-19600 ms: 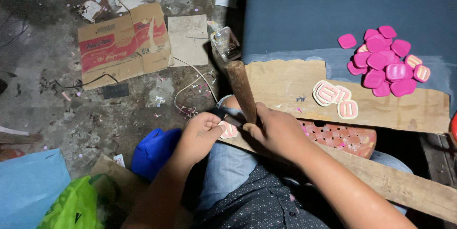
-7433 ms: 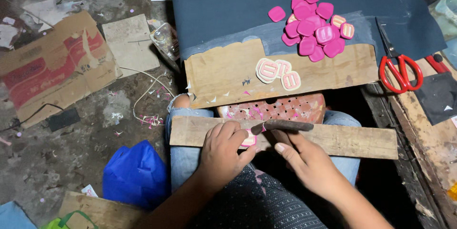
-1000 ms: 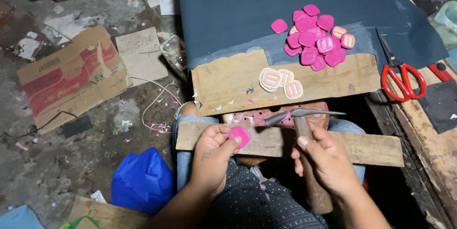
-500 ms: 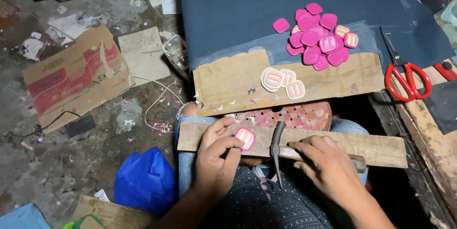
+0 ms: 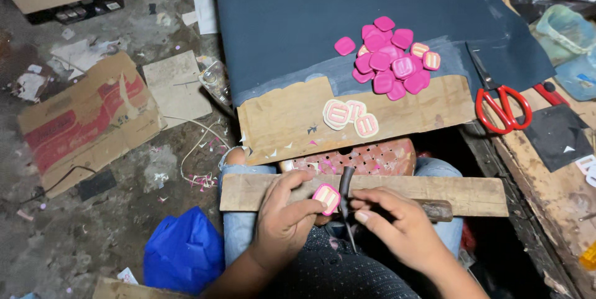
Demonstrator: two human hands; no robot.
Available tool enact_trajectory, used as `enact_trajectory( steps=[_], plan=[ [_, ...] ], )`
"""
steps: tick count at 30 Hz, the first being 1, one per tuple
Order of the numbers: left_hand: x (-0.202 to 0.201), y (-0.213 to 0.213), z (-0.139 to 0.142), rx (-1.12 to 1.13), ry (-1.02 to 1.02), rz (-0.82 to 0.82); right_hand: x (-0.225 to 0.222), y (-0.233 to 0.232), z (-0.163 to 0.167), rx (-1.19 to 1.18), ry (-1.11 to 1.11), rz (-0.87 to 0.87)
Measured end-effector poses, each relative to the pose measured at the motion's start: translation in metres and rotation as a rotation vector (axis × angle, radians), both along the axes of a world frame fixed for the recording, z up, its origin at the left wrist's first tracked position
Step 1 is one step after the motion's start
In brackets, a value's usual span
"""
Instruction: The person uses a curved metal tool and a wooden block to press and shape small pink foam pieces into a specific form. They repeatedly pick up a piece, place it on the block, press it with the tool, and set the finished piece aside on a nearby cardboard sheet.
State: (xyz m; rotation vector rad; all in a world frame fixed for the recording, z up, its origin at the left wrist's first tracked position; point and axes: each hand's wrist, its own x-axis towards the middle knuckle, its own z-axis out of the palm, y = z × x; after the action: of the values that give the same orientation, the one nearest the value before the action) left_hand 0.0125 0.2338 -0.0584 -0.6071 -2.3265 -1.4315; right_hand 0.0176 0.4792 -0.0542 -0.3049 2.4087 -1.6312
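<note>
So compared with half a second back, the pink patch (image 5: 326, 198) hasn't gone anywhere; it's in the same spot on the wooden board (image 5: 372, 192) across the person's lap. What moved is the tool: the dark blade (image 5: 344, 194) has come in right beside the patch's right edge, where a second ago it was lifted up near the punched pink sheet (image 5: 366, 159). Looks like trimming along that edge is what's going on now.

The left hand (image 5: 282, 224) pinches the patch between thumb and fingers, pressing it to the board. The right hand (image 5: 397, 227) is closed around the blade's handle, fingers curled tight.

The patch is a rounded square, tilted a bit, no real long axis, face up. The blade runs nearly upright in the picture, its top end pointing away from the person.

A pile of pink patches (image 5: 388, 60) sits on dark cloth (image 5: 298, 19), red scissors (image 5: 500, 103) well apart on the right.
</note>
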Motion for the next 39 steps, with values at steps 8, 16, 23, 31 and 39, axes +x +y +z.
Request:
enact_trajectory(
  steps=[8, 16, 23, 31, 39],
  plan=[
    [-0.023, 0.004, 0.021, -0.029, -0.071, -0.100, -0.033, -0.017, -0.002, -0.198, -0.370, -0.143],
    [-0.041, -0.020, 0.015, -0.005, -0.410, -0.080, -0.150, 0.031, 0.001, 0.122, -0.093, -0.411],
    [-0.001, -0.054, 0.174, -0.001, -0.429, -0.066, -0.167, 0.011, 0.171, 0.065, -0.028, -0.526],
    [0.013, -0.065, 0.238, 0.001, -0.456, -0.063, -0.096, -0.059, 0.214, 0.604, 0.139, -0.267],
    [0.016, -0.061, 0.222, 0.218, -0.624, -0.046, -0.059, -0.076, 0.251, 0.388, -0.027, -0.331]
  ],
)
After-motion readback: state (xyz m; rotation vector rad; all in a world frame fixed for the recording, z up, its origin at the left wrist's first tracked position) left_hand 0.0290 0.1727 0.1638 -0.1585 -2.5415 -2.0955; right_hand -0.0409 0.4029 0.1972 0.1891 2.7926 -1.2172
